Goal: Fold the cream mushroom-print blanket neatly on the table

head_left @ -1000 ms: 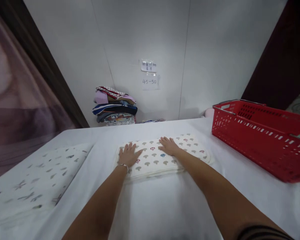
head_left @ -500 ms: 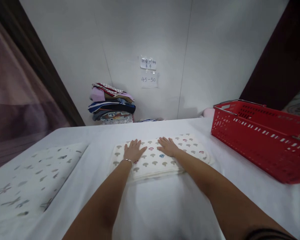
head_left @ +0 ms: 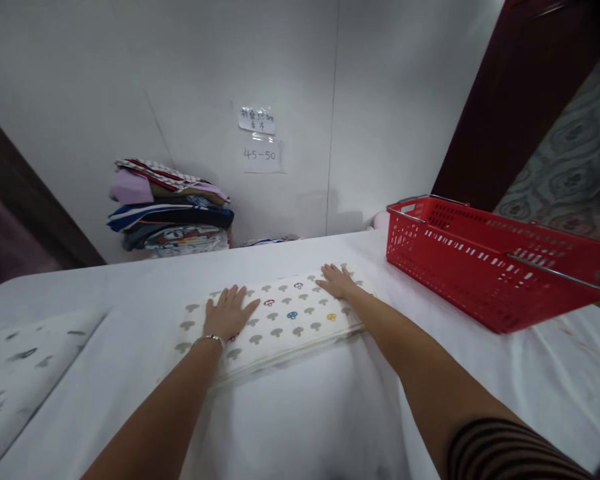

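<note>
On the white table lies a folded cream cloth (head_left: 280, 320) printed with grey, red, blue and yellow mushrooms. My left hand (head_left: 227, 313) rests palm down on its left part, fingers spread, with a bracelet at the wrist. Toward the cloth's right end, my right hand (head_left: 337, 281) also presses flat, its fingers apart. Neither hand grips anything. The cloth's layers show along its near edge.
A red perforated basket (head_left: 470, 280) with metal handles stands at the right. Another white printed cloth (head_left: 30, 367) lies at the left. Behind the white table (head_left: 300, 420), a stack of folded fabrics (head_left: 173, 210) sits by the wall, below paper signs (head_left: 260, 155).
The view has turned to the right, so everything sits further left. My hands have moved apart, the right one closer to the cloth's right end. Both remain flat on it.
</note>
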Demonstrator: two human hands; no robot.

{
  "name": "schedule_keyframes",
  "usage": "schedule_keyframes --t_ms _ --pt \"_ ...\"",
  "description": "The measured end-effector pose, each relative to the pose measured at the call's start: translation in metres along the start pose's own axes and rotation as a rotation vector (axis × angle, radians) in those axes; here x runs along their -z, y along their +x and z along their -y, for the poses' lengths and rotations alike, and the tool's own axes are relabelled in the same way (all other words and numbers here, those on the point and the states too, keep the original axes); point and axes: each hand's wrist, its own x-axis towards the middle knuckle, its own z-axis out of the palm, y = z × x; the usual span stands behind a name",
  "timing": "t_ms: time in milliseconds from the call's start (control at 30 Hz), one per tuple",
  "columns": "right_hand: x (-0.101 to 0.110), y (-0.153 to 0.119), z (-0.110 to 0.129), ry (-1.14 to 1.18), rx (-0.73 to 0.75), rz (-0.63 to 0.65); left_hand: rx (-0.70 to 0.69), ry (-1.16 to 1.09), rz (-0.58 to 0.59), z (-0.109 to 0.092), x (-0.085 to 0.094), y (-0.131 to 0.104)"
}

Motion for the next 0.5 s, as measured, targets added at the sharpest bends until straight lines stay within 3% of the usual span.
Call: schedule_keyframes --t_ms 100,300,433,500 --pt "0.006 0.0 -0.005 0.036 0.003 -0.007 0.003 0.018 0.004 0.001 0.001 0.001" --pt "0.009 -0.008 -0.034 0.015 -0.131 -0.063 -0.011 0.021 -0.029 0.004 -0.002 0.005" --pt "0.015 -0.009 -0.04 0.232 -0.131 -0.072 -0.008 0.019 -0.033 0.003 0.0 0.004" --pt "0.022 -0.015 -0.045 0.415 -0.16 -0.156 -0.01 0.02 -0.03 0.001 0.002 0.002"
